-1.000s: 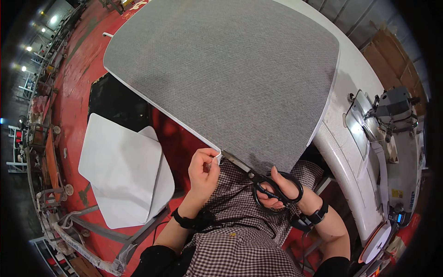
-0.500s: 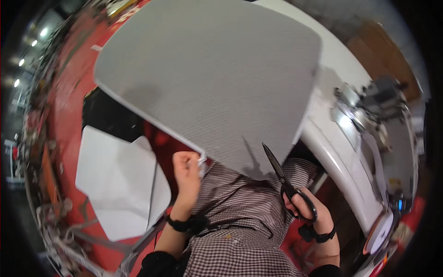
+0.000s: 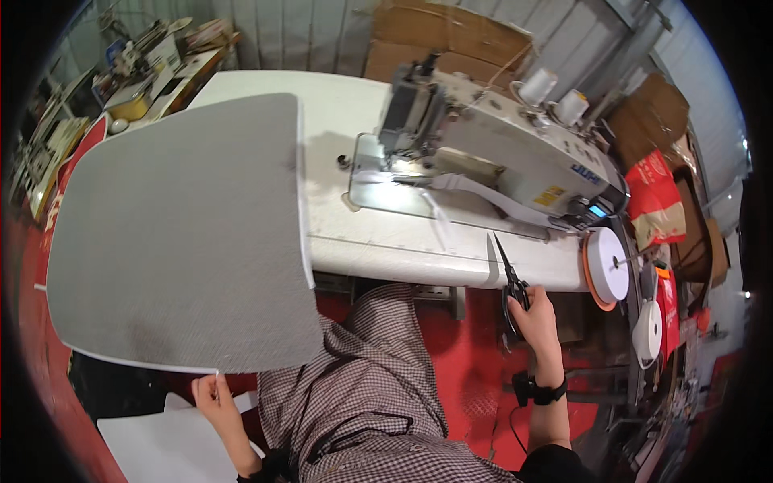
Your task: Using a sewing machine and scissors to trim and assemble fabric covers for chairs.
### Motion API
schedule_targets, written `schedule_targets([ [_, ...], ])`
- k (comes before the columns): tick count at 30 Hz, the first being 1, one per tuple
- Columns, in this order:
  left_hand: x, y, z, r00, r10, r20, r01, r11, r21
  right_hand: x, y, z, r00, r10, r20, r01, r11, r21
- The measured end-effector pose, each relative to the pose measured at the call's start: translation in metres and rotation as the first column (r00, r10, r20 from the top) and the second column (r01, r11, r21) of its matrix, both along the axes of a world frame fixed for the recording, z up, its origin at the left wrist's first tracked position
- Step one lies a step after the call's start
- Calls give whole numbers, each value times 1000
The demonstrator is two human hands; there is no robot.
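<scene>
We note the panel [image 3: 177, 233]: broad, grey, finely woven in look, with rounded corners and smudgy darker patches. White edging [image 3: 303, 193] trims its right side and lower side; the near right corner shows a bare grey edge. It lies partly over the left end of the white table [image 3: 362, 249], its near corner at the checked apron [image 3: 370, 410]. Left hand [image 3: 217, 405]: narrow pinch on the edging at the near side. Right hand [image 3: 535, 318]: wrapped about the handles of black scissors [image 3: 510, 275], blades pointing up and close together.

Hidden: the panel covers part of the table and of the white boards [image 3: 161, 447], which run out of view below. Fingers mask some of the scissor handles. We cannot make out the pinched edging clearly.
</scene>
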State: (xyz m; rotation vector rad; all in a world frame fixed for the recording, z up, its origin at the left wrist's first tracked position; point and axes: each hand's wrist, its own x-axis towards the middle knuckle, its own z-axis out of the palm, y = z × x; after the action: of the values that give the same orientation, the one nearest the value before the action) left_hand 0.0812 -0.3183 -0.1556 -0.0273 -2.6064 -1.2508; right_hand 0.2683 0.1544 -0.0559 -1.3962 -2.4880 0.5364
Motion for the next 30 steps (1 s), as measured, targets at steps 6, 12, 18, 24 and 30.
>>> schedule_targets([
  [6,1,17,12,983,16,-182,-24,999,-39,-6,46,-15,1000,-10,21,7,990,143],
  [12,-4,13,8,977,100,-188,-91,994,56,-50,63,-52,947,285,-149,-230,924,307],
  [18,16,-2,17,981,78,177,-84,996,27,-101,8,-28,935,324,-144,-279,924,261],
  [24,24,5,56,967,-232,-106,229,973,-44,-162,-223,-29,81,996,-44,-973,89,213],
  [30,8,-17,99,861,-329,-388,327,942,-74,-202,-278,-14,-25,999,-25,-903,-12,430],
])
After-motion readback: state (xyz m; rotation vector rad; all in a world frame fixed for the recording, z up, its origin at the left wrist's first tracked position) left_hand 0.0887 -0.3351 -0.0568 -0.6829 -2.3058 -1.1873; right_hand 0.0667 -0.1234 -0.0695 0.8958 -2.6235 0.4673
